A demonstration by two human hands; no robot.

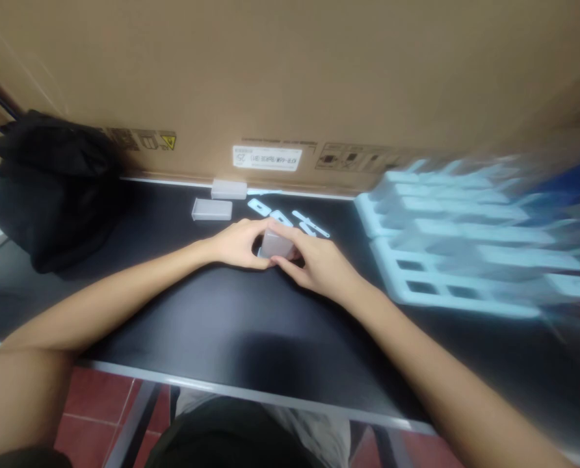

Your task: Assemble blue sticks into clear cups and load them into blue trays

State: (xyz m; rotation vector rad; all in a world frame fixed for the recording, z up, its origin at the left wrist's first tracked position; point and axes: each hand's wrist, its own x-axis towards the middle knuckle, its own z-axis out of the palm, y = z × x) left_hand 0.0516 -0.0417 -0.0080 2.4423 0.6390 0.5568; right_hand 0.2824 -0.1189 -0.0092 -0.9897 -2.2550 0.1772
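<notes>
On the worktop point(183, 331), blue racks point(446, 231) stood by the right edge. Mid-worktop, the left hand point(241, 244) and right hand point(322, 262) held a case point(277, 243) in their fingers, its completeness unclear; two loose cases point(214, 210) and blue pieces point(281, 217) lay towards the far edge.

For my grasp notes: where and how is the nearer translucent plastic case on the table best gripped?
Pinch the nearer case, likely best at its left end, across the long sides, from the left: it lies flat, the other case behind its right half.
</notes>
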